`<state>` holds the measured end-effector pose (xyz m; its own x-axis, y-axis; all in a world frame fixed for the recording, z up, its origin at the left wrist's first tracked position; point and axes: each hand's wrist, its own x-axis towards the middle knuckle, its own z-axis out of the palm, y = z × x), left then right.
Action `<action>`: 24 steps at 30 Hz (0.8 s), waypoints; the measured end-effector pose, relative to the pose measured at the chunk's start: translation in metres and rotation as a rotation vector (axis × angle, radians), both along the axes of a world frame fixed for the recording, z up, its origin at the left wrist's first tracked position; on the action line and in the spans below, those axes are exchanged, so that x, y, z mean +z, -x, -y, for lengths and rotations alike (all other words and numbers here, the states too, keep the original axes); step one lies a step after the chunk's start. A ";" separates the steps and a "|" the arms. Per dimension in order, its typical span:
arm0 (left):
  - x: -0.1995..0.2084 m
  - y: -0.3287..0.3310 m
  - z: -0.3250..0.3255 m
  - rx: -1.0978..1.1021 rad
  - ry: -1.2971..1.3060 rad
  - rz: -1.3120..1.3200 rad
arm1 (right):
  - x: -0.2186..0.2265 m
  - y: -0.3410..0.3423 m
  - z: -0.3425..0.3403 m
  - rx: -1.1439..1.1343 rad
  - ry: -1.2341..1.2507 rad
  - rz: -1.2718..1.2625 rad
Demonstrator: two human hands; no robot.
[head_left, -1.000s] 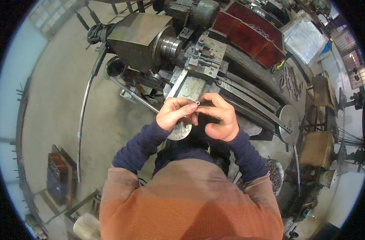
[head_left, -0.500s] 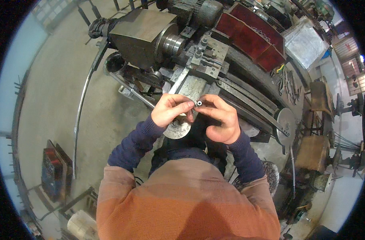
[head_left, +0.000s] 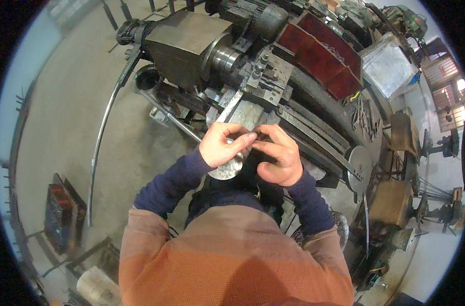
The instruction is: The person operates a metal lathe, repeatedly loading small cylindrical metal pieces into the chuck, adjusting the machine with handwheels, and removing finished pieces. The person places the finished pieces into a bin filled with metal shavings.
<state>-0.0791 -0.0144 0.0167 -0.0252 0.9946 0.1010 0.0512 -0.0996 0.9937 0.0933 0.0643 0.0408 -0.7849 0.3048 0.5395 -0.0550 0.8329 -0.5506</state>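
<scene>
Fingers (head_left: 248, 138) of both hands meet tip to tip, the small gap between them covered

Left hand (head_left: 219, 148) and right hand (head_left: 281, 162) come together over the near side of the lathe; the left thumb lies uppermost, its tip against or just beside the right hand's fingertips, which curl in from the other side — bent, neither spread wide nor fisted. Whether they have hold of anything cannot be told; any small piece there would sit right between the tips, level with both hands, neither hand nearer, its long axis unreadable.

Straight ahead of the fingertips and slightly right stands the tool post (head_left: 271, 81), well apart, the right hand a little nearer to it; the bright round spindle nose (head_left: 226, 60) is farther off, ahead and left; a pale disc (head_left: 228, 168) shows just below the left hand, partly covered by it.

Hidden — the right thumb's tip, the undersides of both hands, and the contents of the red tray (head_left: 299, 45), too small to name.
</scene>
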 end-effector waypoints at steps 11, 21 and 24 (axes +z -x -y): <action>-0.007 0.021 -0.005 -0.003 -0.033 -0.240 | 0.008 0.020 -0.022 0.081 -0.095 0.184; 0.010 0.192 0.087 0.636 0.030 -1.289 | 0.009 0.115 -0.128 -0.304 -0.542 0.616; -0.008 0.238 0.145 0.799 0.226 -1.456 | -0.009 0.138 -0.144 -0.371 -0.533 0.738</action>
